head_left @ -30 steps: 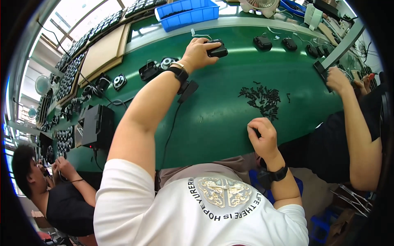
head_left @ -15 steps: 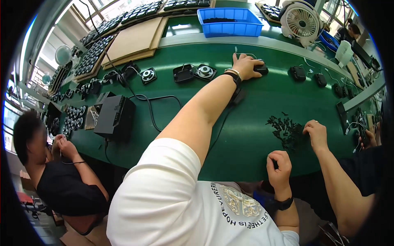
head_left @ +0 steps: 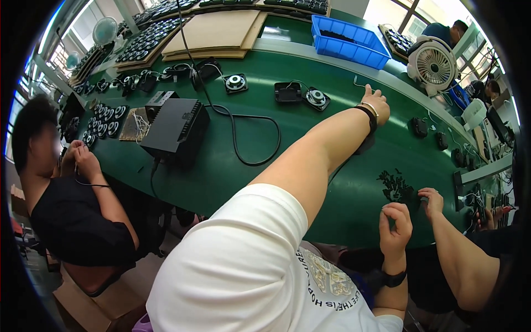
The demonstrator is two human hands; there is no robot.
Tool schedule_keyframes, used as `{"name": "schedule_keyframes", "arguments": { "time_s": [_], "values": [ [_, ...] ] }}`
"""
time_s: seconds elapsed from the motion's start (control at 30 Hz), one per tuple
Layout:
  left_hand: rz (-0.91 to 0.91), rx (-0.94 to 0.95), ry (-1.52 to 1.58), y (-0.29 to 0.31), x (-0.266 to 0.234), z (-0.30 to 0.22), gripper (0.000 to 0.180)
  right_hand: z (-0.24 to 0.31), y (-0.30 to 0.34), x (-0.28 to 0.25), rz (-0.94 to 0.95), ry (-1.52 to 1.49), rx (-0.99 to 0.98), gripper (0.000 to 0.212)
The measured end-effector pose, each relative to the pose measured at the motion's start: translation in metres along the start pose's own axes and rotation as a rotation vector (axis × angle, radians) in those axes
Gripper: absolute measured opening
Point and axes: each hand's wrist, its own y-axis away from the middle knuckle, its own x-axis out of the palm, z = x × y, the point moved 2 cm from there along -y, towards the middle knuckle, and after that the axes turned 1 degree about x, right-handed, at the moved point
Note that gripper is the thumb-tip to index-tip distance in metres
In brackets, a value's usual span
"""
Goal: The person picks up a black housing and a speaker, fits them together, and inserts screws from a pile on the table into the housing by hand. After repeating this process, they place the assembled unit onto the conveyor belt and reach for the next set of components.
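Observation:
My left arm stretches far across the green bench. My left hand, a bracelet and dark band at its wrist, is curled over the spot where a small black speaker box showed half a second ago; the hand now hides the box. A thin white wire with a connector sticks out beyond its fingers. My right hand, with a black watch, hovers near the bench's front edge, its thumb and fingers curled together; anything between them is too small to make out. Beyond it lies a heap of small black pieces.
A co-worker's hand is right beside the heap; another person sits left. An open black case and a speaker lie left of my hand, a black power unit farther left. Behind stand a blue bin and fan.
The view has swung, shifting the bench contents right. My left hand has moved a little right over the black box, which no longer shows. My right hand's fingers have loosened slightly into a ring.

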Motion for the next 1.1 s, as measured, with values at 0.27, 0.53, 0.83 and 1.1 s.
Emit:
{"name": "schedule_keyframes", "arguments": {
  "time_s": [0.27,0.53,0.83,1.1],
  "values": [
    [-0.409,-0.162,0.513,0.169,-0.043,0.05,0.033,0.014,-0.118,0.059,0.134,-0.208,-0.149,0.019],
    [-0.882,-0.504,1.263,0.337,-0.021,0.081,0.046,-0.003,-0.253,0.235,0.46,-0.188,-0.231,0.061],
    [-0.882,-0.468,1.222,0.361,-0.012,0.09,0.045,-0.007,-0.304,0.391,0.642,0.137,-0.45,0.089],
    [-0.835,-0.442,1.267,0.363,-0.017,0.091,0.043,0.0,-0.309,0.379,0.625,0.195,-0.363,0.08]
  ]
}}
